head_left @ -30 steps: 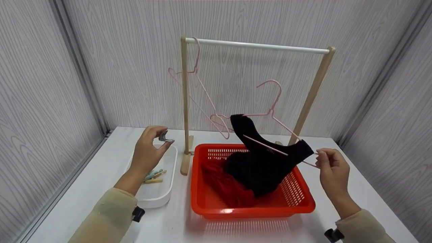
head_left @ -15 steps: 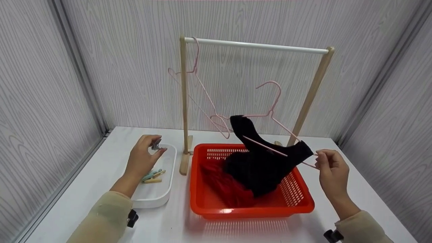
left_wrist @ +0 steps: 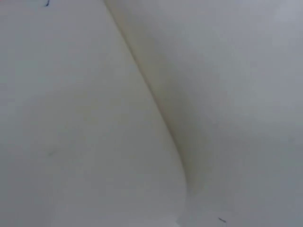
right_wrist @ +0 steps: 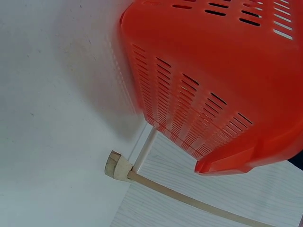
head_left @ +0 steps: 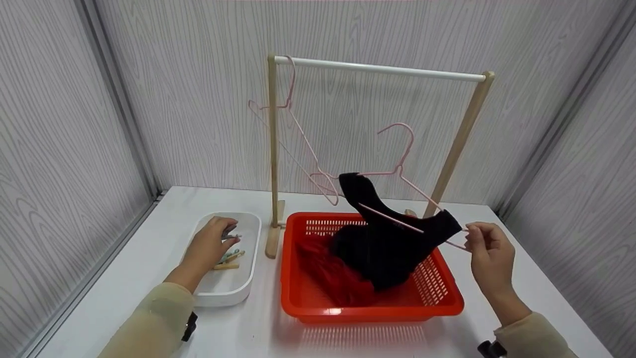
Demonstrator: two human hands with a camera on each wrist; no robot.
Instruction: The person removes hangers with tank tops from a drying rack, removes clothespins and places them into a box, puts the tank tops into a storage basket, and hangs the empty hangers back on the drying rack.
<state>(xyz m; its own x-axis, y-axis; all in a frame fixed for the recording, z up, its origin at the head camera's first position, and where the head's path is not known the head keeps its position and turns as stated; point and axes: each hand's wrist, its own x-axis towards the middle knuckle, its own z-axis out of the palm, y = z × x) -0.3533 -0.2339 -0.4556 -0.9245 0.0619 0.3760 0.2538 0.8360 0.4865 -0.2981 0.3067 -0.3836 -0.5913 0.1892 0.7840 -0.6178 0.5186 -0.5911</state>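
Observation:
My left hand (head_left: pixel 206 248) is over the white tray (head_left: pixel 253 271), and its thumb and fingers pinch a small grey clip (head_left: pixel 229 235). Several teal and wooden clothespins (head_left: pixel 227 266) lie below it in the tray. On the right, my right hand (head_left: pixel 492 253) grips the end of a pink hanger (head_left: pixel 406 149), just beyond the shoulder of a black garment (head_left: pixel 397 243). The garment's straps are on the hanger, which slants down to the right, and its lower part sits bunched in the red basket (head_left: pixel 372 312). Neither wrist view shows a hand.
Behind the basket stands a rack with wooden posts (head_left: pixel 459 144) and a white bar (head_left: pixel 377 67). Another pink hanger (head_left: pixel 303 134) hangs at the bar's left end. A red cloth (head_left: pixel 333 278) lies in the basket beside the black garment. Patterned walls (head_left: pixel 357 30) enclose the table.
My left hand has come down and slightly left with the grey clip, from above the tray's far edge to lower over the tray. The right hand and hanger have dropped very slightly.

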